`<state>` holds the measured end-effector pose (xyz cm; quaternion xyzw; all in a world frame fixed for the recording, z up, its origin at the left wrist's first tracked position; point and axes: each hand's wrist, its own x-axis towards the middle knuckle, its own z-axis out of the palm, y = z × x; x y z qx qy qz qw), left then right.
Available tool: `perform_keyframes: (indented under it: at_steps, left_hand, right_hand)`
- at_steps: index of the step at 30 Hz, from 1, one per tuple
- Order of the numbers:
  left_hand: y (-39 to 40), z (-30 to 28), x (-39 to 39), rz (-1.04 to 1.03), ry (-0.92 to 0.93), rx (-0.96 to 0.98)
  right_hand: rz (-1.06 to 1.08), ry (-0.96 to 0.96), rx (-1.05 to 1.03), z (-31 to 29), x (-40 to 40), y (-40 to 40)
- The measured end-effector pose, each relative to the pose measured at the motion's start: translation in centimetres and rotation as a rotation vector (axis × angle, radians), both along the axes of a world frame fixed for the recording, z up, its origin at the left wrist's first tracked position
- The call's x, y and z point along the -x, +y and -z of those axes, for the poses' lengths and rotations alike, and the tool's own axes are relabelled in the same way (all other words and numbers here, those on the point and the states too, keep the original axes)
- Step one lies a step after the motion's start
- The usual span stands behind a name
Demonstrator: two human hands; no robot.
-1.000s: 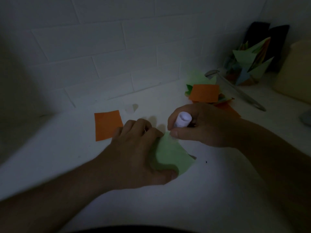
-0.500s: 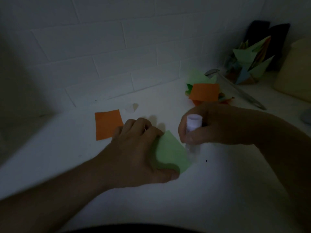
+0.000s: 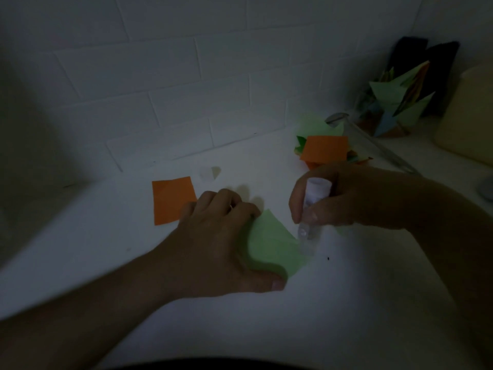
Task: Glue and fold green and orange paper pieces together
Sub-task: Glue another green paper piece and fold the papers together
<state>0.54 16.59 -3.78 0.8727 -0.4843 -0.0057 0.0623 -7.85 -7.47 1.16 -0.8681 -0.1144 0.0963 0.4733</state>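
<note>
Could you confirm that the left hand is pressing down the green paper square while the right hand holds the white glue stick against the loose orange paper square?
Not quite. In the head view the right hand holds the white glue stick against the right edge of the green paper square, which the left hand presses down. The loose orange paper square lies apart, beyond the left hand.

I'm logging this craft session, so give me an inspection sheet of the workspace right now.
Surface: white tabletop, dimly lit.
Job's things: green paper held flat; glue stick tip down at its right edge; orange square behind the left hand.
Clutter: paper pile, folded models, clear ruler-like strip.
Hands: left hand presses the green paper; right hand grips the glue stick.
Cables: nothing seen.
Surroundings: white brick wall.
</note>
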Motion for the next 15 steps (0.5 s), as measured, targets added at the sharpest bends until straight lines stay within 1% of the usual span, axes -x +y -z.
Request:
perform_keyframes:
  at_steps: [1, 5, 8, 10, 12, 13, 15]
  left_hand:
    - [0.0, 0.0, 0.0, -0.003, -0.002, -0.005]
    - [0.0, 0.2, 0.0, -0.002, -0.017, -0.006]
    - [0.0, 0.2, 0.0, -0.006, -0.012, -0.002]
    - [0.0, 0.2, 0.0, -0.006, -0.009, -0.005]
    - [0.0, 0.0, 0.0, -0.002, 0.004, -0.010]
    - [0.0, 0.0, -0.1, -0.001, 0.016, -0.019]
    - [0.0, -0.1, -0.2, 0.001, 0.028, -0.034]
  right_hand:
    - [-0.002, -0.012, 0.014, 0.0, 0.0, 0.0]
    - [-0.051, -0.005, 0.194, 0.6, -0.1, 0.3]
    - [-0.125, 0.122, 0.175, 0.3, -0.1, 0.4]
    - [-0.183, 0.168, 0.147, 0.2, -0.1, 0.3]
    - [-0.186, 0.140, 0.081, 0.1, -0.1, 0.1]
    - [-0.165, 0.127, 0.011, 0.0, 0.0, -0.2]
    - [-0.113, 0.131, -0.200, -0.2, 0.2, -0.9]
